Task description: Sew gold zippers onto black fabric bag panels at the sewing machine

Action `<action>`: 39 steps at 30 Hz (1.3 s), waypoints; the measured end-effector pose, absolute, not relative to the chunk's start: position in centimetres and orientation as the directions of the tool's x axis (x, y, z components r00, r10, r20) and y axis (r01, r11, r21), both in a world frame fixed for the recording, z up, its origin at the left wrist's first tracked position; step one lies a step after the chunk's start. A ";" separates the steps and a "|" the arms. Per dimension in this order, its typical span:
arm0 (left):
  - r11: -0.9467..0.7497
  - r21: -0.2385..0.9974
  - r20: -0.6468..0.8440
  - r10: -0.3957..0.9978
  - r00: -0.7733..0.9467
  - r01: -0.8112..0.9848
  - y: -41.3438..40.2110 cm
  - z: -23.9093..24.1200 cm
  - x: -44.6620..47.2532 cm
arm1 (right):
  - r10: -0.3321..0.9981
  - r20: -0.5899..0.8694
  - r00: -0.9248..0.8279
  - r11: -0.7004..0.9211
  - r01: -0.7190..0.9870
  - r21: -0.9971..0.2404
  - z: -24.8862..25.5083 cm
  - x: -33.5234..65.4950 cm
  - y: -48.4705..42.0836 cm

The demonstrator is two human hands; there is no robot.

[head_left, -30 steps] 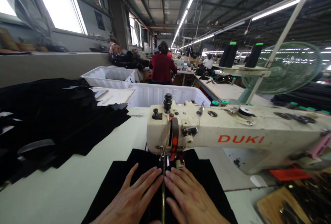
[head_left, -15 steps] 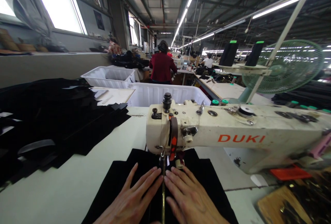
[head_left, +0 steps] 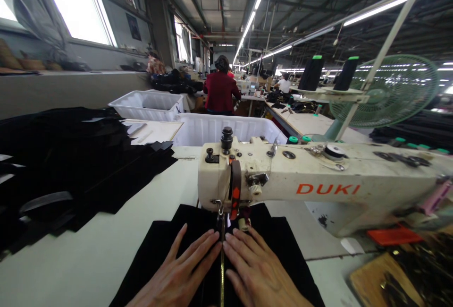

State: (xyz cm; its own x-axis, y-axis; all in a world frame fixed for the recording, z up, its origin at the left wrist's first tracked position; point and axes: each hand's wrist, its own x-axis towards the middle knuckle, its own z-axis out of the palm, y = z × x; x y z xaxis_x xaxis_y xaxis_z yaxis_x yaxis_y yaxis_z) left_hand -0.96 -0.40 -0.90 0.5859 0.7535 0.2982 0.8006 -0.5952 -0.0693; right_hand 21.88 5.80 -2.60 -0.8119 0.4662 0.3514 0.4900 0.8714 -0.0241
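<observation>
A black fabric piece lies on the white table under the head of a cream sewing machine marked DUKI. A gold zipper strip runs down its middle toward the needle. My left hand lies flat on the fabric left of the strip, fingers stretched out toward the presser foot. My right hand lies flat on the fabric right of the strip, fingertips close to the foot. Both hands press on the cloth and hold nothing.
A pile of black cut pieces covers the table's left side. White plastic bins stand behind the machine. A green fan and thread cones are at the right. A person in a red top works farther back.
The hands and fabric stay almost where they were; the view has shifted slightly, with the machine a little further left in frame.
</observation>
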 end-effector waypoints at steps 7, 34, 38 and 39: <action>-0.585 -0.079 0.248 0.773 0.584 0.808 -0.5 -0.1 -0.8 | 0.469 0.365 -0.804 0.869 0.494 -0.027 -2.5 21.9 5.6; -0.522 0.100 0.279 0.832 0.480 0.847 0.8 0.7 -0.2 | 0.453 0.414 -0.790 0.881 0.468 -0.071 -1.6 22.2 7.9; -0.508 0.024 0.282 0.830 0.482 0.861 0.8 -0.5 -1.6 | 0.485 0.369 -0.793 0.867 0.492 -0.083 -2.3 20.9 8.6; -0.523 0.007 0.321 0.808 0.493 0.852 0.9 -0.9 -1.7 | 0.495 0.349 -0.796 0.861 0.504 -0.070 -2.2 20.7 8.5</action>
State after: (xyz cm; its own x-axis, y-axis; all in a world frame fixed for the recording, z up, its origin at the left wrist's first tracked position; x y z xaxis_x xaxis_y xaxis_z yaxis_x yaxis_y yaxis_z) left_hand -1.70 0.91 -0.94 0.4933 0.8085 0.3210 0.8524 -0.5229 0.0070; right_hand 20.69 8.54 -2.17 -0.7961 0.4947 0.3486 0.5042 0.8607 -0.0701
